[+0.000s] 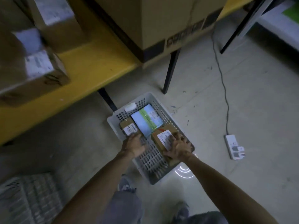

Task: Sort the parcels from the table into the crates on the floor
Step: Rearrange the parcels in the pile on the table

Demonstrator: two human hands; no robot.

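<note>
Right hand (178, 147) presses flat, fingers spread, on the brown parcel (163, 139) in the crate (150, 160); left hand (135, 145), loosely open, sits beside it.

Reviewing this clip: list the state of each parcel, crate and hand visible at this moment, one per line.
grey crate: on floor, holds three parcels.
brown parcel: in crate, under right hand.
small brown parcel: in crate, label up.
white-green parcel: lying in crate.
right hand: fingers spread on brown parcel.
left hand: inside crate, grip unclear.
table parcels: unsorted on yellow table.
power strip: on floor, plugs inserted.
</note>
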